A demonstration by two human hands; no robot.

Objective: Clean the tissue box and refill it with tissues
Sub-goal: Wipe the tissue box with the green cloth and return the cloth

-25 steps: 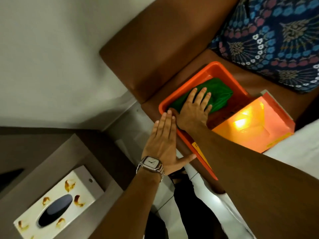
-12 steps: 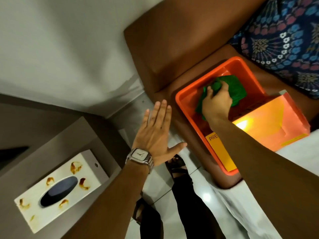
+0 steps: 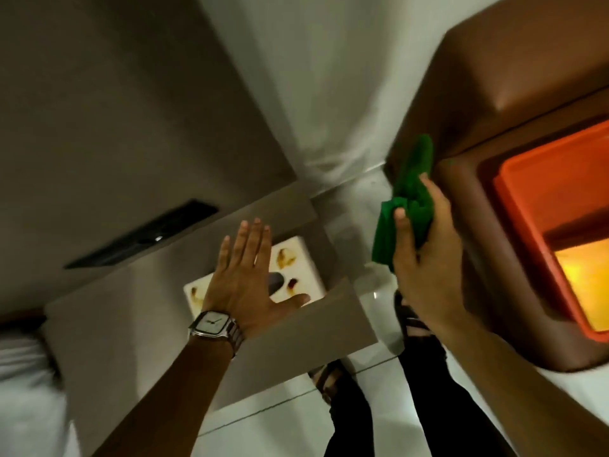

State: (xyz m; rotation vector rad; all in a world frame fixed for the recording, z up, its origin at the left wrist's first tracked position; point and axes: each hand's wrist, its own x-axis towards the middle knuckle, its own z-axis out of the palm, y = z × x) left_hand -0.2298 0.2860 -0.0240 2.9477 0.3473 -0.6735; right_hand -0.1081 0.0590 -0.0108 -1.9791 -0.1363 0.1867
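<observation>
A white tissue box (image 3: 296,262) with brown stains and a dark oval slot lies on a grey side table (image 3: 131,324). My left hand (image 3: 247,278), with a watch on its wrist, hovers flat and open just above the box and hides much of its top. My right hand (image 3: 425,255) grips a bunched green cloth (image 3: 405,206) in the air above the floor, between the table and the brown sofa. No tissues are visible.
An orange tray (image 3: 527,206) sits on the brown sofa seat (image 3: 468,225) at right, with an orange-lit packet (image 3: 586,275) in it. A black slot (image 3: 141,239) runs along the grey unit at the back. My legs and sandals (image 3: 408,321) stand on the white tiled floor.
My right hand lifted the green cloth out of the orange tray and carried it left. My left hand moved from beside the tray to above the tissue box. The view swung left.
</observation>
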